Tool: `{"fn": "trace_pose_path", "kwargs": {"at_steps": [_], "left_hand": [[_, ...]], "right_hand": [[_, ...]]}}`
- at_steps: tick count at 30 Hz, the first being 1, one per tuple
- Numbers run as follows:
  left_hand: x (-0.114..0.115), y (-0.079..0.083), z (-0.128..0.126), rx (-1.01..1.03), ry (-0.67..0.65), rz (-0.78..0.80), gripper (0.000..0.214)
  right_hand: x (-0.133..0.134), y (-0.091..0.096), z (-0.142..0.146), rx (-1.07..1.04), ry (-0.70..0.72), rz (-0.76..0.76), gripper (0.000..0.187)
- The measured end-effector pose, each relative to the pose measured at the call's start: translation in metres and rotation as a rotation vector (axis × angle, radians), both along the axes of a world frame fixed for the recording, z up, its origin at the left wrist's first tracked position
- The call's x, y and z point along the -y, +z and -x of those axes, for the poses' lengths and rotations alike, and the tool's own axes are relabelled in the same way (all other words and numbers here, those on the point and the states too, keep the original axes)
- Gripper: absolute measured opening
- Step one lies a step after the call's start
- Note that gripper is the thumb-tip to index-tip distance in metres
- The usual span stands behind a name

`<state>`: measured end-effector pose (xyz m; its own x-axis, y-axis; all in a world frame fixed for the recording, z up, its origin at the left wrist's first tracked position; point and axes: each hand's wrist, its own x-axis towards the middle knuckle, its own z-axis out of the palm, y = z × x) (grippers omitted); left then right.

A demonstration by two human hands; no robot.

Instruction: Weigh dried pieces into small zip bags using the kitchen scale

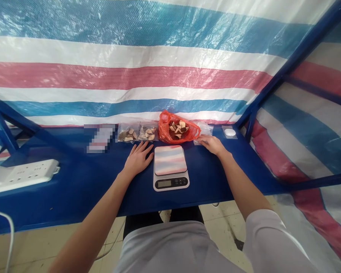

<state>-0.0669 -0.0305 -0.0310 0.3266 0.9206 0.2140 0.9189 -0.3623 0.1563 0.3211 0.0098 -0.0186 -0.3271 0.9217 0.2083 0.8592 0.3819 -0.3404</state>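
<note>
My left hand lies flat on the blue table, fingers spread, just left of a kitchen scale. Beyond its fingertips stand two clear zip bags holding brown and pale dried slices, the left bag and the right bag. A red plastic bag behind the scale gapes open, with more dried slices inside. To its right, my right hand has its fingers closed at the near edge of some flat clear plastic bags. The fingertips are small and partly hidden.
A white power strip with a cable is at the left. A blurred packet lies behind it. A white round object rests at the back right. Blue metal bars and striped sheeting border the table.
</note>
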Motion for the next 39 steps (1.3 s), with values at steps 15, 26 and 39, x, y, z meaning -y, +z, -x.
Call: {"fn": "trace_pose_path", "kwargs": {"at_steps": [15, 26, 39], "left_hand": [[0.002, 0.003, -0.001, 0.022, -0.004, 0.011, 0.053], [0.000, 0.007, 0.001, 0.187, -0.003, 0.016, 0.047], [0.017, 0.068, -0.051, 1.134, -0.018, 0.423, 0.050]], "right_hand": [[0.004, 0.009, 0.006, -0.134, -0.222, -0.086, 0.028], [0.029, 0.049, 0.014, -0.743, -0.304, -0.211, 0.033], [0.049, 0.077, 0.106, -1.446, 0.027, 0.081, 0.029]]}}
